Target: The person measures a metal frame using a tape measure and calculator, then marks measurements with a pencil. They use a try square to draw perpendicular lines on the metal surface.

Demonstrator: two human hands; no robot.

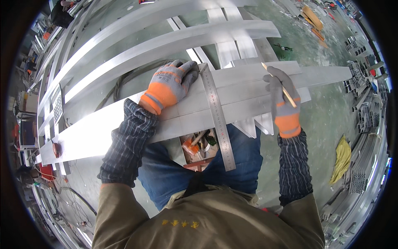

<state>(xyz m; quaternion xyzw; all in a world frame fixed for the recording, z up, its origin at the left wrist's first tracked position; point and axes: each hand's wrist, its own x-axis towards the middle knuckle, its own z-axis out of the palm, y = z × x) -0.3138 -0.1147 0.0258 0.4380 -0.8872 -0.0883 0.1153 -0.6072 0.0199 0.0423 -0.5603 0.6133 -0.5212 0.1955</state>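
A long silver metal profile [186, 108] lies across in front of me, above my knees. A steel square [216, 108] with a marked ruler blade rests over it, its free end reaching past the near edge. My left hand [168, 83], in a grey and orange glove, is closed at the square's far end, thumb and fingers against it; the fingertips are partly hidden. To the right, my right hand [286, 112], gloved alike, holds a wooden pencil [290, 98] over the profile's right part. The pencil slants, one tip pointing up and left.
More silver profiles [174, 40] run across behind. A calculator [57, 103] lies at the left, with a brown roll [56, 149] on the profile. Below is a tool box [188, 158]. Stacked profiles [365, 153] and a yellow cloth [341, 159] lie right. A person [62, 14] is far left.
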